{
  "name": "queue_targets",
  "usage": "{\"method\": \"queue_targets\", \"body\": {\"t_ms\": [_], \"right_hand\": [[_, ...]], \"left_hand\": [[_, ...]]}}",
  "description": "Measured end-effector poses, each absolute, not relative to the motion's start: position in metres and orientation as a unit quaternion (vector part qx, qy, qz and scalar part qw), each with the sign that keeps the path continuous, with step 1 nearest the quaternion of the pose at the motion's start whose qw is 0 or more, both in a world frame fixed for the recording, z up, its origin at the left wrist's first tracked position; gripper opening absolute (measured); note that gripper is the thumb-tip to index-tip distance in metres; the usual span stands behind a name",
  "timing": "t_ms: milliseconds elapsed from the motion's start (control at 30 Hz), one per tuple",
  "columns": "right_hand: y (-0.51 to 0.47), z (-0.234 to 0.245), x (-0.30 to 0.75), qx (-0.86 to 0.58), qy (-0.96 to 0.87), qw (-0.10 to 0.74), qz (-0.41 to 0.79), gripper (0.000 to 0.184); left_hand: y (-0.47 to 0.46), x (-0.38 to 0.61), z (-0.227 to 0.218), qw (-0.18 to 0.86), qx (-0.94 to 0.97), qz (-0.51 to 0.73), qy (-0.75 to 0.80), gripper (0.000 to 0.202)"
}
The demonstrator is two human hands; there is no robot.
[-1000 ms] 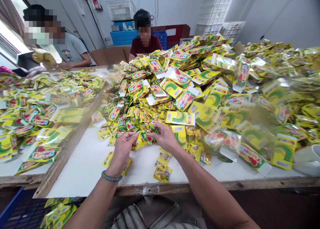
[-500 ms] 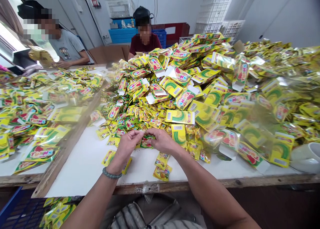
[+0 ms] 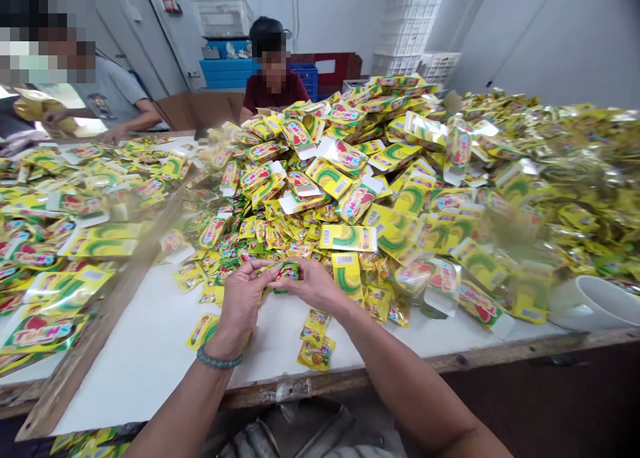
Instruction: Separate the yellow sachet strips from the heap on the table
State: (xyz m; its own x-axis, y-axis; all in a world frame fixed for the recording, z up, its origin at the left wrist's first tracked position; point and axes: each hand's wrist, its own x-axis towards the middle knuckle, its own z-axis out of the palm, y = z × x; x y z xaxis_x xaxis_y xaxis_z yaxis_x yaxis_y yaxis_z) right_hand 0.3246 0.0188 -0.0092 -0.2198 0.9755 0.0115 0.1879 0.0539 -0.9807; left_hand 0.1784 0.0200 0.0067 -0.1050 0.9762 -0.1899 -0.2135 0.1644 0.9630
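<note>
Between my two hands, just in front of the heap, is a small green and red candy packet. My left hand pinches its left side with thumb and fingers; a beaded bracelet circles that wrist. The right hand has its fingers closed on the packet's other side and covers part of it. Two small yellow packets lie on the white tabletop below my right hand. Another yellow packet lies left of my left wrist. A yellow carton rests close to the right hand.
A tall heap of yellow cartons and small packets rises ahead. At the right stands a white tub. A wooden strip divides the table on the left. Two people sit across the table, and white crates are stacked behind.
The view has swung slightly right, so the surroundings sit further left. My fingers have shifted around the green packet, and more of its printed face shows between the hands.
</note>
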Motion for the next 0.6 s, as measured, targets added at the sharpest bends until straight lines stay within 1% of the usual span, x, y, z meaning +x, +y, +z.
{"method": "queue_targets", "body": {"t_ms": [67,133,167,200,267,300,333,400,433,500,600], "right_hand": [[0.020,-0.004,0.327,-0.489,-0.591,0.445,0.463,0.026],[0.023,0.004,0.336,-0.510,-0.540,0.518,0.424,0.022],[0.024,0.008,0.343,-0.517,-0.512,0.556,0.402,0.022],[0.026,0.012,0.349,-0.519,-0.485,0.592,0.380,0.022],[0.030,0.018,0.363,-0.511,-0.438,0.659,0.336,0.024],[0.031,0.020,0.369,-0.505,-0.414,0.688,0.317,0.025],[0.032,0.021,0.373,-0.498,-0.391,0.713,0.301,0.026],[0.033,0.023,0.379,-0.486,-0.352,0.749,0.281,0.027],[0.033,0.024,0.381,-0.482,-0.338,0.760,0.275,0.027],[0.032,0.025,0.383,-0.484,-0.320,0.770,0.265,0.028],[0.031,0.026,0.384,-0.486,-0.314,0.774,0.257,0.031]], "left_hand": [[0.025,0.183,0.009,0.523,0.391,0.556,0.514,0.038],[0.028,0.188,0.010,0.451,0.435,0.575,0.526,0.033],[0.028,0.192,0.011,0.409,0.479,0.563,0.535,0.030],[0.027,0.196,0.012,0.364,0.541,0.534,0.538,0.026],[0.020,0.207,0.012,0.263,0.699,0.432,0.506,0.023],[0.016,0.214,0.011,0.209,0.774,0.367,0.472,0.029],[0.012,0.221,0.010,0.156,0.835,0.304,0.432,0.040],[0.006,0.236,0.005,0.062,0.909,0.200,0.360,0.057],[0.006,0.244,0.002,0.030,0.928,0.161,0.334,0.061],[0.009,0.255,-0.003,-0.005,0.952,0.111,0.284,0.057],[0.018,0.262,-0.006,-0.019,0.969,0.105,0.222,0.041]]}}
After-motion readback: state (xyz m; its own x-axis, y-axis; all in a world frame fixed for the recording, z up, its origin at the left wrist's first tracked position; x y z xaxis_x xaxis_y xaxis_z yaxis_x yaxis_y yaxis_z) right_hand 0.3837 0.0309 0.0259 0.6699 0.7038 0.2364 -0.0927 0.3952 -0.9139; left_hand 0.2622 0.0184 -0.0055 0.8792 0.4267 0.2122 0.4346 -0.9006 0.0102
